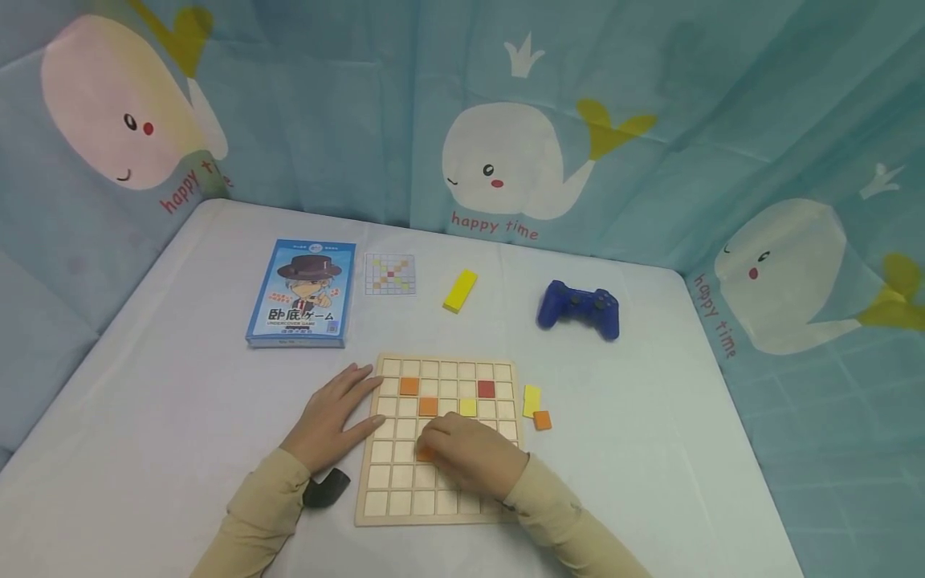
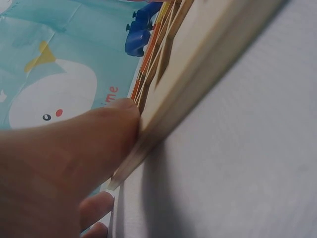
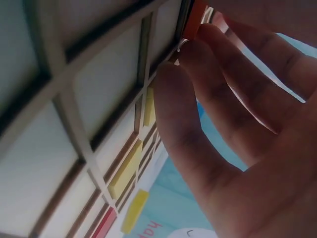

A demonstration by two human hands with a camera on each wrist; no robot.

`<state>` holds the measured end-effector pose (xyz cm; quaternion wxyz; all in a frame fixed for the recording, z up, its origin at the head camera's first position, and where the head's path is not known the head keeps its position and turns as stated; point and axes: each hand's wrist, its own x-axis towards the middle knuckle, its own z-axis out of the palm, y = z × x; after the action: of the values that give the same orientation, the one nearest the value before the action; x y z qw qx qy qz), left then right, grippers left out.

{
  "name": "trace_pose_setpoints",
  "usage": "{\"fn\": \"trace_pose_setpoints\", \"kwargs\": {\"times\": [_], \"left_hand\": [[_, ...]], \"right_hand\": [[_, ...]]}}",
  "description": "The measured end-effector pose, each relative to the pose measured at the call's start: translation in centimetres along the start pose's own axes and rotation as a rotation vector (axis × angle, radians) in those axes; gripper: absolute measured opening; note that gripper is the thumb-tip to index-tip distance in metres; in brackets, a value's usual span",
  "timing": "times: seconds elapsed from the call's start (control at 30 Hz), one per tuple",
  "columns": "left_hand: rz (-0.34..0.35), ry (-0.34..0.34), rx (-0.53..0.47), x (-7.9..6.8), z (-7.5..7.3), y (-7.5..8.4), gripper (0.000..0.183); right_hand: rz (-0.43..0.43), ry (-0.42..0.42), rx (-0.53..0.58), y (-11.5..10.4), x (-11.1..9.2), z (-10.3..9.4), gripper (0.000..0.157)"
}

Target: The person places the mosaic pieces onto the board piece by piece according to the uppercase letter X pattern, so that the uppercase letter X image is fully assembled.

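A wooden grid board (image 1: 383,475) lies on the white table. My left hand (image 1: 328,421) rests along its left edge with fingers extended; in the left wrist view the thumb (image 2: 116,121) touches the rim. Over the board's middle, my right hand (image 1: 470,453) pinches an orange square tile (image 1: 425,454); the right wrist view shows this tile (image 3: 194,20) at the fingertips, partly hidden. Further up the grid sit two more orange tiles (image 1: 409,386), a red tile (image 1: 486,389) and a yellow tile (image 1: 468,408). Another yellow tile (image 3: 149,106) on the board shows in the right wrist view.
Right of the board lie yellow pieces (image 1: 531,400) and a loose orange tile (image 1: 542,420). Behind it are a blue game box (image 1: 299,293), a pattern card (image 1: 390,274), a yellow block (image 1: 460,291) and a blue game controller (image 1: 580,309). A whale-print curtain (image 1: 361,120) hangs behind.
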<state>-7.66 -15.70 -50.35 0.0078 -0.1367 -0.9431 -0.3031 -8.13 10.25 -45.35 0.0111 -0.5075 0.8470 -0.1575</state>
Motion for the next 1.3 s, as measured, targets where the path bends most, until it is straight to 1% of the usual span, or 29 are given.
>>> {"fn": "trace_pose_setpoints", "kwargs": {"times": [0.37, 0.6, 0.7, 0.83, 0.9, 0.97, 1.07, 1.13, 1.23, 1.3], "left_hand": [[0.009, 0.011, 0.001, 0.1, 0.0, 0.0, 0.060], [0.007, 0.009, 0.001, 0.1, 0.0, 0.0, 0.061], [0.005, 0.007, 0.001, 0.1, 0.0, 0.0, 0.061], [-0.003, 0.003, 0.004, 0.1, 0.0, 0.1, 0.061], [-0.006, 0.001, 0.006, 0.1, 0.0, 0.1, 0.061], [-0.009, 0.001, 0.007, 0.1, 0.0, 0.1, 0.062], [-0.013, 0.002, 0.005, 0.1, 0.2, 0.1, 0.062], [-0.015, 0.002, 0.005, 0.1, 0.2, 0.0, 0.062], [-0.012, 0.003, 0.005, 0.1, 0.3, -0.1, 0.062], [-0.002, 0.008, 0.004, 0.1, 0.2, -0.1, 0.062]], "right_hand": [[0.036, -0.071, -0.002, 0.1, 0.3, -0.2, 0.009], [0.018, -0.052, -0.029, 0.1, 0.3, -0.1, 0.007], [0.032, -0.065, -0.040, 0.0, 0.3, -0.3, 0.008], [0.071, -0.088, -0.036, 0.2, -0.2, -1.0, 0.015], [0.091, -0.064, -0.045, 0.6, -0.9, -1.5, 0.018], [0.102, -0.013, -0.043, 1.3, -1.8, -2.0, 0.022], [0.150, 0.080, -0.076, 2.5, -3.4, -2.7, 0.025], [0.203, 0.135, -0.105, 3.4, -4.8, -3.2, 0.028], [0.357, 0.188, -0.184, 4.6, -6.9, -3.6, 0.028], [0.482, 0.197, -0.228, 5.2, -8.3, -3.6, 0.028]]}}
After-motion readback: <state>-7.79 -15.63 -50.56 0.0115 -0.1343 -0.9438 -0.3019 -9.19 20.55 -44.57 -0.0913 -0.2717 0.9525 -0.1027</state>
